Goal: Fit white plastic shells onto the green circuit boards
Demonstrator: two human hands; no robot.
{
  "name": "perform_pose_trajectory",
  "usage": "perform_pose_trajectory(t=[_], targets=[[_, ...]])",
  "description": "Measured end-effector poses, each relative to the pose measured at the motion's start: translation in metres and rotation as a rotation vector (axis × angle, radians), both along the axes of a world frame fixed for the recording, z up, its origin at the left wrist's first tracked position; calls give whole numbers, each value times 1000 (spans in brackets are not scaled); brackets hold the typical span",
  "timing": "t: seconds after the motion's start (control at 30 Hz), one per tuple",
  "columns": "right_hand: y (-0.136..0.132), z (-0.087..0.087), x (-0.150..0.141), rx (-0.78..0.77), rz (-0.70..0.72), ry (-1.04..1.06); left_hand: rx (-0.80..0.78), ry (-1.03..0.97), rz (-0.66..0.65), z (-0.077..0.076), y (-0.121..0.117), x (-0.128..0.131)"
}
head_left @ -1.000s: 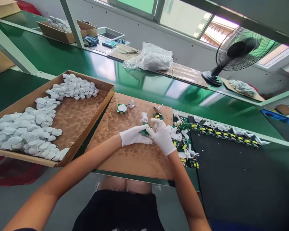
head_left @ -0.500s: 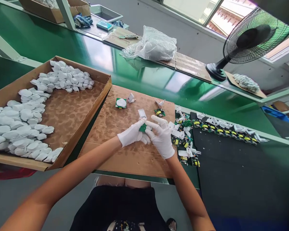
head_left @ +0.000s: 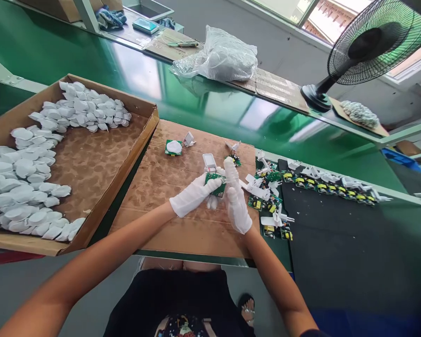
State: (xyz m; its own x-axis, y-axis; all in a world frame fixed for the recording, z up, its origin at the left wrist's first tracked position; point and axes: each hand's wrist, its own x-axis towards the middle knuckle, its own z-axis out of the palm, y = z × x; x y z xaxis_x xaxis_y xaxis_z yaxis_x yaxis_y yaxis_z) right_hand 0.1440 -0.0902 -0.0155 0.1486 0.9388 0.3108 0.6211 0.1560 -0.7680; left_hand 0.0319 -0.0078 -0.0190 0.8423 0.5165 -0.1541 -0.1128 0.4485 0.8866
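- The left hand (head_left: 192, 194) pinches a green circuit board (head_left: 220, 190) at its near side, thumb on top and fingers beneath, a grip that presumably keeps the face level and in sight.
- The right hand (head_left: 235, 201) stands on edge just beside that board, fingers long and straight; from here I can't make out whether it touches the board or only shields it.
- A white plug casing (head_left: 209, 160) sits just beyond the left fingertips, outside the grip, probably so it doesn't crowd the thumb.
- Farther out, ahead of the left hand, a pad-topped board (head_left: 174, 147) lies flat, set apart, I'd guess, to avoid mixing.
- Well left of the left hand, a cardboard tray (head_left: 147, 128) holds white pads (head_left: 24, 168); its walls likely stop them sliding.
- Just right of the right hand, loose boards (head_left: 264, 201) lie clustered, seemingly for easy reach; beyond them, a neat row of boards (head_left: 331, 187) lines the far edge of a black mat (head_left: 337, 243).
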Motion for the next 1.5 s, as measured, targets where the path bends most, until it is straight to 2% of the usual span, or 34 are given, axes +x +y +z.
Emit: perform_pose_trajectory(t=[0.1, 0.2, 0.3, 0.37, 0.47, 0.53, 0.67, 0.73, 0.83, 0.97, 1.1, 1.2, 1.33, 1.4, 1.5], targets=[[-3, 2, -5, -21, -4, 35, 117, 70, 73, 4, -1, -3], [-2, 0, -10, 20, -14, 144, 174, 108, 164, 5, -3, -4], [1, -5, -12, 29, -143, 281, 158, 123, 200, 1, -5, -4], [5, -10, -12, -36, -225, 312, 129, 102, 185, -4, -6, -4], [10, -15, -12, -182, -263, 309, 116, 54, 163, -11, -9, -3], [12, -15, -12, -244, -239, 360, 88, 53, 159, -12, -12, -2], [8, -8, -6, -298, -50, 545, -17, 49, 143, -4, -16, -1], [3, -4, -2, -291, 2, 519, -30, 62, 110, 0, -15, -2], [-4, 1, 0, -216, 19, 385, -23, 106, 59, 0, -11, -4], [-4, 0, -6, -220, -57, 323, 71, 193, 160, -7, -10, -5], [1, -7, -3, -213, -141, 258, 19, 131, 68, -10, -11, -1], [2, -11, 7, -188, -129, 214, 56, 132, 45, -9, -11, 2], [2, -10, 13, -214, -51, 408, 50, 191, -122, -9, -12, 1], [3, -9, 13, -263, -45, 534, 100, 230, -146, -12, -14, -2], [6, -8, 12, -298, -64, 617, 242, 305, -139, -19, -15, -5]])
